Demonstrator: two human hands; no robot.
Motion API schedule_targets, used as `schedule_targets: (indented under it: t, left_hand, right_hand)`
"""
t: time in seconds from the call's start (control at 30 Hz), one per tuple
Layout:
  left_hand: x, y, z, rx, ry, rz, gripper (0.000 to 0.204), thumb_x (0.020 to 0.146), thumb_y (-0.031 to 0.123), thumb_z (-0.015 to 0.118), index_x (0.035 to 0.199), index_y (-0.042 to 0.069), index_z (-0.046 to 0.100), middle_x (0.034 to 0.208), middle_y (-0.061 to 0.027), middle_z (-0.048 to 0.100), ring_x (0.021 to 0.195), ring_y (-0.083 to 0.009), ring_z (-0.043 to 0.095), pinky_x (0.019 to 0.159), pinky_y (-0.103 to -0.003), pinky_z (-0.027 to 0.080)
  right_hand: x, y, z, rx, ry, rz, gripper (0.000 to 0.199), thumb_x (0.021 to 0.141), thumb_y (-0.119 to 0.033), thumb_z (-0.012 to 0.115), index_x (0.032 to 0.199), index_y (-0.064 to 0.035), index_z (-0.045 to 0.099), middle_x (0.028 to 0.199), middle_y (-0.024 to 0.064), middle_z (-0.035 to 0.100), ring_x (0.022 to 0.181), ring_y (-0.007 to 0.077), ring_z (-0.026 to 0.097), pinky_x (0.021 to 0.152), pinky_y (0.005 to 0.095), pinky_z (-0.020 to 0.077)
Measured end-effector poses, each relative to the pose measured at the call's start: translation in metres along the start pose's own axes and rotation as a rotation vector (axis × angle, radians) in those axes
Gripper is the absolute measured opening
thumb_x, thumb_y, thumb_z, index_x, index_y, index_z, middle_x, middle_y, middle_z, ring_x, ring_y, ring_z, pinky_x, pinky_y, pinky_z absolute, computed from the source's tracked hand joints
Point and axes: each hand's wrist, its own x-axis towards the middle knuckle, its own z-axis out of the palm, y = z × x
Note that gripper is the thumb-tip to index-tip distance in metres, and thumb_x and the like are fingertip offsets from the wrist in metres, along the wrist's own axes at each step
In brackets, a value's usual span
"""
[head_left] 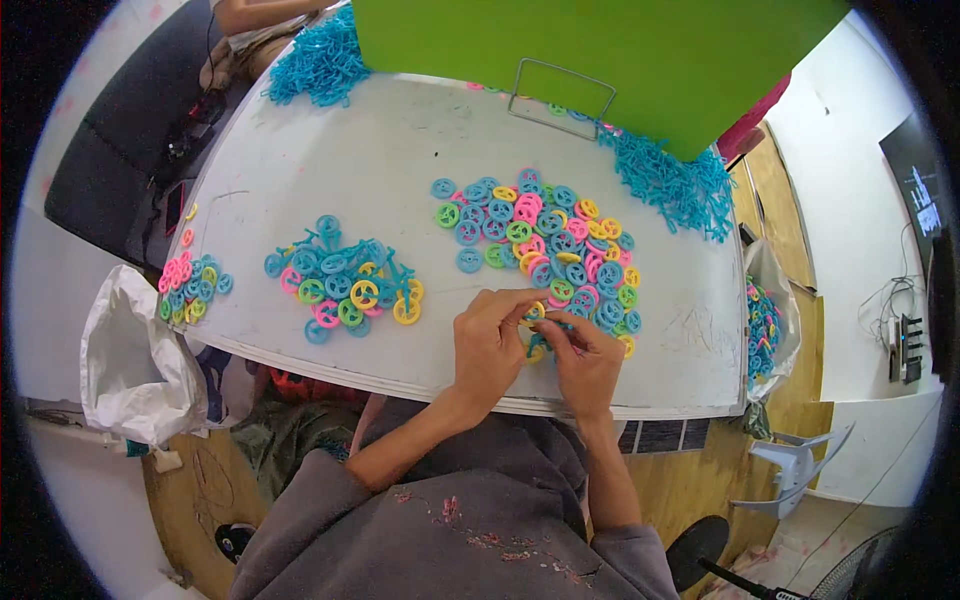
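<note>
My left hand (487,342) and my right hand (588,368) meet over the table's near edge, both closed in a pinch. A small yellow ring-shaped plastic wheel (537,310) with spokes sits between the left fingertips. My right fingers pinch a small teal plastic piece against it; they hide most of its shape. Just beyond my hands spreads a loose pile of blue, pink, green and yellow plastic wheels (500,210). To the left lies a second pile (335,262), where teal stick-like pieces are joined to or mixed with the wheels.
Heaps of teal stick pieces lie at the far left (322,62) and far right (665,178) of the white table (380,150). A green board (600,50) stands at the back. Small wheels (195,285) sit by the left edge. White sacks hang left (140,360) and right (780,300).
</note>
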Motion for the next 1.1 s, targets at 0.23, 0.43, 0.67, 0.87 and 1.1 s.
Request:
schedule_targets:
  t: [0.23, 0.43, 0.67, 0.87, 1.1]
  left_hand:
    - [-0.001, -0.006, 0.005, -0.046, 0.056, -0.042, 0.02, 0.085, -0.004, 0.055, 0.097, 0.005, 0.068, 0.08, -0.0107, 0.065, 0.065, -0.0199, 0.06, 0.059, -0.029, 0.046]
    - [0.0, -0.008, 0.002, 0.036, -0.019, 0.059, 0.015, 0.089, 0.002, 0.055, 0.099, 0.003, 0.067, 0.082, -0.009, 0.066, 0.068, -0.015, 0.061, 0.06, -0.028, 0.048]
    - [0.009, -0.008, -0.003, -0.386, -0.108, -0.282, 0.018, 0.094, 0.009, 0.051, 0.1, 0.001, 0.066, 0.079, -0.0045, 0.064, 0.065, -0.0092, 0.058, 0.058, -0.025, 0.048]
    - [0.005, -0.002, -0.013, -0.4, -0.317, -0.384, 0.023, 0.096, 0.014, 0.049, 0.11, 0.002, 0.062, 0.084, -0.0029, 0.062, 0.073, -0.0085, 0.056, 0.067, -0.024, 0.047]
    - [0.0, 0.003, -0.054, -0.242, -0.216, -0.295, 0.029, 0.087, 0.006, 0.06, 0.116, 0.003, 0.059, 0.087, -0.0033, 0.061, 0.074, -0.0086, 0.054, 0.066, -0.023, 0.045]
  right_hand:
    - [-0.001, -0.01, 0.004, 0.096, 0.076, 0.131, 0.019, 0.078, -0.014, 0.073, 0.093, -0.0028, 0.071, 0.076, 0.0107, 0.069, 0.063, 0.0116, 0.063, 0.058, 0.025, 0.0473]
    - [0.008, -0.014, -0.007, -0.048, 0.022, -0.076, 0.019, 0.077, -0.009, 0.073, 0.095, -0.0035, 0.071, 0.085, 0.0137, 0.07, 0.068, 0.0181, 0.065, 0.064, 0.0272, 0.0494]
    - [0.007, -0.022, -0.021, 0.297, -0.239, 0.264, 0.029, 0.078, -0.003, 0.07, 0.107, -0.0063, 0.067, 0.084, 0.008, 0.065, 0.076, 0.0173, 0.064, 0.068, 0.0264, 0.0491]
    - [0.01, -0.004, -0.017, 0.21, -0.366, -0.129, 0.026, 0.078, 0.003, 0.066, 0.103, -0.0037, 0.066, 0.096, 0.0058, 0.058, 0.078, 0.0132, 0.059, 0.069, 0.0233, 0.0476]
    - [0.011, -0.032, -0.007, 0.326, -0.359, 0.007, 0.023, 0.085, 0.0, 0.06, 0.108, -0.0003, 0.063, 0.108, 0.0099, 0.061, 0.088, 0.0157, 0.06, 0.077, 0.0282, 0.0485]
